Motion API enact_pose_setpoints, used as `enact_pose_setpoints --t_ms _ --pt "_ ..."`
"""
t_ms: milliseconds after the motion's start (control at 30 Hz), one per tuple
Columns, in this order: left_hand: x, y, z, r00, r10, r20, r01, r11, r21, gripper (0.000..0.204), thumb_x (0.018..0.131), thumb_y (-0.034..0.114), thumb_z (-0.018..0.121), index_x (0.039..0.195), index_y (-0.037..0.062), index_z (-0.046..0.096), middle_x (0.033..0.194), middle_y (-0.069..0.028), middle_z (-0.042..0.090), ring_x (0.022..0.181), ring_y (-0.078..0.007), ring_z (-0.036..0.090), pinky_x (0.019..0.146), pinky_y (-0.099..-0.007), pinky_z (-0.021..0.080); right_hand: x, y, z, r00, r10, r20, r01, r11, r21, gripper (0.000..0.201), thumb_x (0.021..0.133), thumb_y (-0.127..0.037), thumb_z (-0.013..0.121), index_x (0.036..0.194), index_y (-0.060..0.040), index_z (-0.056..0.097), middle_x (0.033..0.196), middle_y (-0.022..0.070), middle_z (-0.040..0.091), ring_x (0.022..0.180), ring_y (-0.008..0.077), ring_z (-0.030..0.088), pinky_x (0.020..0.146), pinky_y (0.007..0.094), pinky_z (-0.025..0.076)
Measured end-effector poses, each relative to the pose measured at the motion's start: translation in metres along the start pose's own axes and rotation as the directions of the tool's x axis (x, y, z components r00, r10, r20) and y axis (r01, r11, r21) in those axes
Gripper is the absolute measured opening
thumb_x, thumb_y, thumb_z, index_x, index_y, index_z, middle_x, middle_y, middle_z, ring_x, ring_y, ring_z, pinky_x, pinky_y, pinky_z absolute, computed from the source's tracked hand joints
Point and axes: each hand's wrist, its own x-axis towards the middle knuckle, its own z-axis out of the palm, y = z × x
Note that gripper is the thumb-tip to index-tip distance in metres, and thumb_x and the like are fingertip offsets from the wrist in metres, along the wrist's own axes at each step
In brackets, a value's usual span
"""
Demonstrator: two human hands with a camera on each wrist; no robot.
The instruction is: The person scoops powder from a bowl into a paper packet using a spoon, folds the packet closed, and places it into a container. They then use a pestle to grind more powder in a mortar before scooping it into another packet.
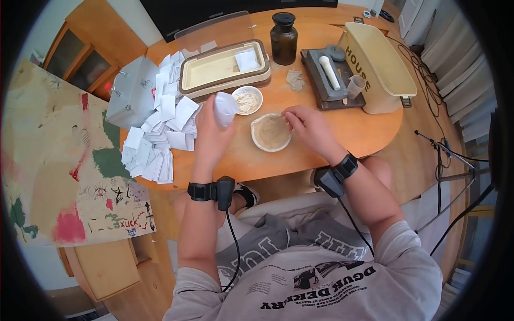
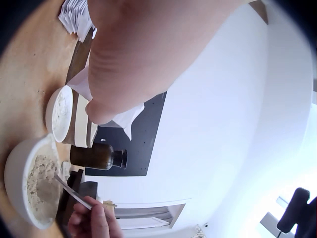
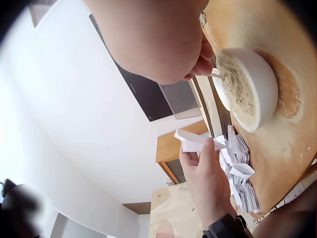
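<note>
My left hand (image 1: 210,136) grips an opened white paper packet (image 1: 226,108) above the table, left of the bowls. A thin metal spoon or spatula (image 2: 73,192) is pinched in my right hand (image 1: 313,131); its tip dips into beige-grey powder (image 1: 271,132). That powder lies in a thick white bowl with a pouring lip, like a mortar (image 3: 267,91), at the table's front. Just behind, a smaller white bowl (image 1: 260,105) contains pale powder. In the right wrist view the packet stands with its mouth spread, and my left thumb lies along its side.
Many folded white paper packets (image 1: 160,152) are heaped at the left beside a metal case (image 1: 128,96). Behind the bowls stand a cream box (image 1: 201,80) and a dark jar (image 1: 284,40). At right, a scale (image 1: 342,101) bears a white pestle (image 1: 329,74), beside a cream bin (image 1: 383,64).
</note>
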Motion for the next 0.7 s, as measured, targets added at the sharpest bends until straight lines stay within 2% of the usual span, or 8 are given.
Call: enact_pose_setpoints --t_ms 33,67,133,233,300,333,400,700 --pt "0.001 -0.001 0.005 0.998 0.063 0.018 -0.063 0.998 0.021 0.072 0.081 0.012 0.075 0.144 0.0017 0.041 0.138 -0.0224 0.05 0.129 -0.0391 0.046 0.111 -0.0426 0.038 0.0 0.002 0.001 1.0 0.006 -0.004 -0.006 1.0 -0.009 0.017 0.098 -0.011 0.058 0.099 0.0041 0.066 0.081 0.0145 0.067 0.068 0.0247 0.066 0.064 0.0354 0.052" --pt "0.002 -0.001 0.008 0.997 0.067 0.021 -0.068 0.998 0.011 0.072 0.081 0.012 0.075 0.144 0.0017 0.041 0.138 -0.0224 0.05 0.129 -0.0391 0.046 0.111 -0.0426 0.038 0.001 0.004 0.002 0.998 0.055 0.013 -0.055 0.998 0.002 0.018 0.099 -0.011 0.057 0.099 0.0045 0.066 0.08 0.0138 0.067 0.066 0.0227 0.065 0.064 0.0345 0.052" --pt "-0.002 0.0 0.013 0.989 0.037 0.142 -0.029 0.998 -0.056 0.07 0.08 0.012 0.075 0.142 0.0015 0.043 0.134 -0.0215 0.051 0.128 -0.0385 0.047 0.111 -0.0425 0.038 0.001 0.005 0.003 0.993 0.111 0.03 -0.111 0.994 0.001 0.019 0.099 -0.011 0.056 0.099 0.0048 0.066 0.079 0.0132 0.066 0.065 0.0207 0.065 0.063 0.0336 0.052" --pt "-0.008 0.002 0.015 0.983 0.083 0.166 -0.07 0.994 -0.082 0.07 0.08 0.013 0.076 0.141 0.0014 0.044 0.129 -0.0206 0.052 0.125 -0.0376 0.048 0.109 -0.0426 0.038 0.0 0.007 0.005 0.972 0.226 0.065 -0.231 0.97 0.079 0.023 0.101 -0.013 0.052 0.097 0.0046 0.066 0.077 0.0107 0.066 0.065 0.0169 0.064 0.062 0.0313 0.052" --pt "-0.01 0.005 0.013 0.982 0.085 0.169 -0.071 0.994 -0.087 0.069 0.079 0.013 0.076 0.14 0.0014 0.045 0.128 -0.0202 0.052 0.124 -0.0375 0.048 0.109 -0.0426 0.039 0.001 0.011 0.006 0.932 0.351 0.093 -0.363 0.906 0.218 0.023 0.102 -0.014 0.05 0.098 0.0033 0.066 0.078 0.0071 0.066 0.066 0.0126 0.062 0.061 0.0282 0.051" --pt "-0.011 0.006 0.011 0.98 0.094 0.173 -0.08 0.993 -0.085 0.069 0.079 0.013 0.076 0.14 0.0013 0.046 0.127 -0.0197 0.053 0.123 -0.0374 0.049 0.108 -0.0427 0.039 0.001 0.013 0.006 0.93 0.355 0.096 -0.368 0.905 0.212 0.023 0.102 -0.014 0.05 0.098 0.0033 0.066 0.078 0.0071 0.066 0.066 0.0126 0.062 0.061 0.0282 0.051" --pt "-0.012 0.008 0.01 0.977 0.103 0.185 -0.086 0.992 -0.097 0.068 0.079 0.013 0.076 0.139 0.0014 0.046 0.127 -0.0192 0.053 0.123 -0.0375 0.048 0.107 -0.0427 0.039 0.001 0.017 0.004 0.886 0.449 0.121 -0.461 0.817 0.345 0.023 0.103 -0.014 0.049 0.099 0.0022 0.065 0.08 0.0047 0.065 0.066 0.0107 0.061 0.061 0.0264 0.051" --pt "-0.014 -0.002 0.002 0.968 0.153 0.201 -0.147 0.988 -0.042 0.067 0.077 0.011 0.075 0.137 0.0008 0.049 0.124 -0.018 0.054 0.119 -0.0381 0.049 0.105 -0.0448 0.041 0.005 0.017 -0.01 0.87 0.487 0.073 -0.456 0.742 0.491 0.021 0.102 -0.013 0.05 0.1 0.0027 0.064 0.082 0.0054 0.065 0.068 0.011 0.06 0.062 0.0256 0.05"
